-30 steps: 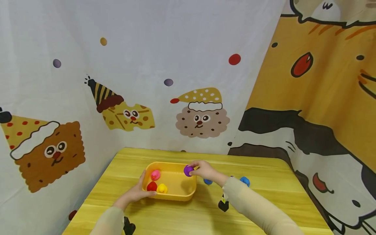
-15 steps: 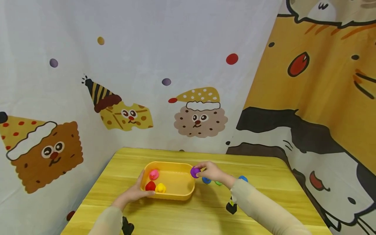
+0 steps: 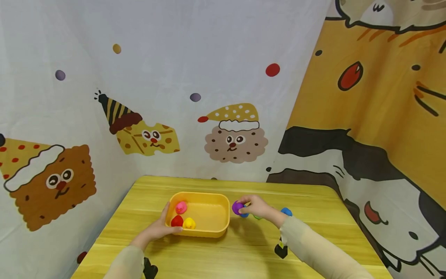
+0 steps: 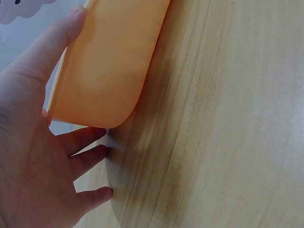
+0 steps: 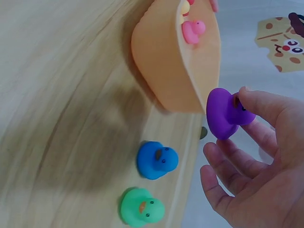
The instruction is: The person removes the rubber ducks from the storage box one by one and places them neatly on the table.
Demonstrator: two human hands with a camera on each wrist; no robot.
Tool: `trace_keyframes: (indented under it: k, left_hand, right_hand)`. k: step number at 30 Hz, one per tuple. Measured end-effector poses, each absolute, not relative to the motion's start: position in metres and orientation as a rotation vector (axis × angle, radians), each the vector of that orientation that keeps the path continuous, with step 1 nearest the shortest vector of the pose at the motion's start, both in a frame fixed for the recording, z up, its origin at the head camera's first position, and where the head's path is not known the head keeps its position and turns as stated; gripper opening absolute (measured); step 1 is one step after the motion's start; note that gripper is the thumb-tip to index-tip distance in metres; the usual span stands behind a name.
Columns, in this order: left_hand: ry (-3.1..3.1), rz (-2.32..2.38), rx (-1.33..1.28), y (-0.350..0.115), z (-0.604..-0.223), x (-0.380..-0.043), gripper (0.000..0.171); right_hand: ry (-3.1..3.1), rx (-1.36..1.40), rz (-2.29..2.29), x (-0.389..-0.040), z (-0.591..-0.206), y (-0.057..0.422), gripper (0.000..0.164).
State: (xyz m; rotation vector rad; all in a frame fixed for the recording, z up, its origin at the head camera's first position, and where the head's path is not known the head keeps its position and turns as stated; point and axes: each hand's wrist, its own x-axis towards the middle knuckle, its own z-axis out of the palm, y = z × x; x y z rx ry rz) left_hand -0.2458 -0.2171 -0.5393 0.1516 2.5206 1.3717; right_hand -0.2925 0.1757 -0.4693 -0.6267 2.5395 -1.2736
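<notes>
My right hand (image 3: 259,207) pinches a purple rubber duck (image 5: 222,114) between thumb and fingers, off the right end of a yellow plastic tub (image 3: 195,233). In the right wrist view the duck hangs beside the tub's corner, its other fingers spread below. My left hand (image 3: 158,228) holds the tub's left end, thumb along the near rim and fingers at the end wall. Inside the tub sit a pink duck (image 3: 181,207), a red duck (image 3: 177,221) and a yellow duck (image 3: 189,223), all toward its left side.
A blue duck (image 5: 156,160) and a green duck (image 5: 141,207) stand on the wooden table (image 3: 223,257), right of the tub. Another blue object (image 3: 286,212) lies farther right, partly behind the right forearm. A cartoon-printed curtain (image 3: 174,58) hangs behind the table.
My right hand has carried the purple duck rightward, from over the tub's right rim to outside it, near the blue duck. My left hand keeps its place on the tub.
</notes>
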Motion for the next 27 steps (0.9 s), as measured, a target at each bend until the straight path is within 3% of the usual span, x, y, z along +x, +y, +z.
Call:
trace_keyframes:
  k: [27]
  left_hand:
    - [2.548,1.324,0.125,-0.216,-0.536,-0.245,0.123]
  right_hand:
    - [2.644,-0.589,-1.181,-0.274,-0.513,0.197,0.026]
